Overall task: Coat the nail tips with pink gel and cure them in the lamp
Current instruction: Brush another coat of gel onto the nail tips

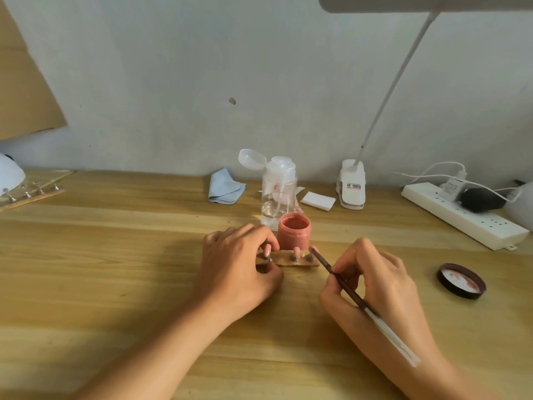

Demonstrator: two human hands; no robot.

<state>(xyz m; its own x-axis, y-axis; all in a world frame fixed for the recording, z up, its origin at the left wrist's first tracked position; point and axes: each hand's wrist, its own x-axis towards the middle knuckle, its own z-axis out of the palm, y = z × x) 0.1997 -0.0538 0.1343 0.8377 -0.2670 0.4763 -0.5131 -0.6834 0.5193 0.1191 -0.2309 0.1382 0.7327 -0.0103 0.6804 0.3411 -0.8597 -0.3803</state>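
Note:
A small wooden holder strip lies on the table with pink nail tips standing on its pegs. My left hand grips the strip's left end, fingers curled over it. My right hand pinches a thin brown-handled brush; its tip touches the rightmost nail tip on the strip. An open jar of pink gel stands just behind the strip. At the far left edge sits the white curing lamp, only partly in view.
The jar's black lid lies upside down at the right. Behind stand a clear pump bottle, a blue cloth, white pads, a desk-lamp clamp and a power strip. A second strip with pegs lies far left.

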